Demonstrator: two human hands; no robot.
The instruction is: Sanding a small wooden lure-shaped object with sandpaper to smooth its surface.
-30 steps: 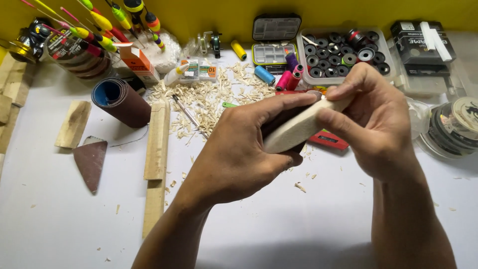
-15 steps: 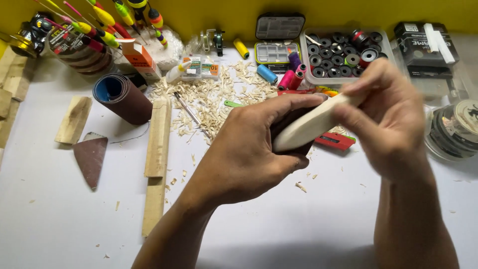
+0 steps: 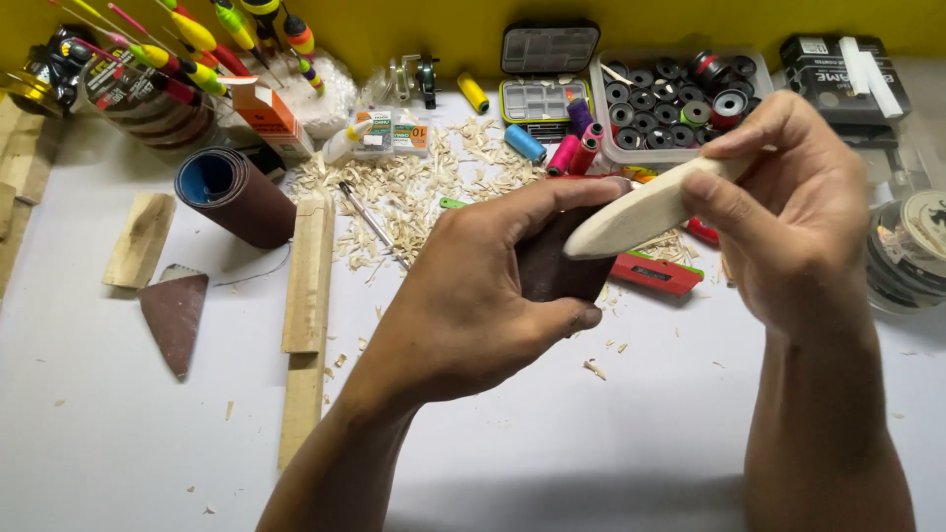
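Hands close together above the white table (image 3: pixel 611 453). Right hand (image 3: pixel 788 212) pinches a pale, tapered wooden piece (image 3: pixel 645 207) at its upper end, fingers closed on it, piece slanting down-left. Left hand (image 3: pixel 483 286) clamped on a folded dark sandpaper sheet (image 3: pixel 552 266), pressed against the piece's lower tip. Red utility knife (image 3: pixel 655 273) lies on the table just beneath. Wood shavings (image 3: pixel 414 192) heaped behind; sandpaper roll (image 3: pixel 232 192) and wooden strips (image 3: pixel 307 271) off to the left; tray of spools (image 3: pixel 680 99) at the back.
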